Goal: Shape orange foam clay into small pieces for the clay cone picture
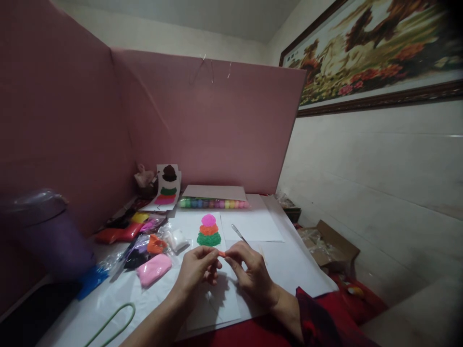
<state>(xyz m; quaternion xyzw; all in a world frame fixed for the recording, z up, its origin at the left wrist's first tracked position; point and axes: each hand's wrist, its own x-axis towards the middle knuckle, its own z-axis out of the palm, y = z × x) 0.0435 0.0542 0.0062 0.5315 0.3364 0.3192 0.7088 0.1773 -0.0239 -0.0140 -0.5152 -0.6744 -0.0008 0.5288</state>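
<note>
Between my two hands is a small orange piece of modelling clay [222, 254], pinched at both ends. My left hand [200, 267] has thumb and forefinger closed on its left end, the other fingers curled below. From the right, the fingertips of my right hand [249, 270] grip the other end. Just beyond lies a white sheet with a layered clay picture [209, 230]: a pink round top, an orange middle and a green base. A thin metal tool [238, 233] rests on paper above my right hand.
Bags of coloured clay [154, 270] lie to the left, near a purple container [50, 231]. A finished-looking clay picture [168, 185] leans at the back beside a row of coloured pots [217, 203]. A cardboard box [333, 246] stands right, and a green loop [115, 320] lies front left.
</note>
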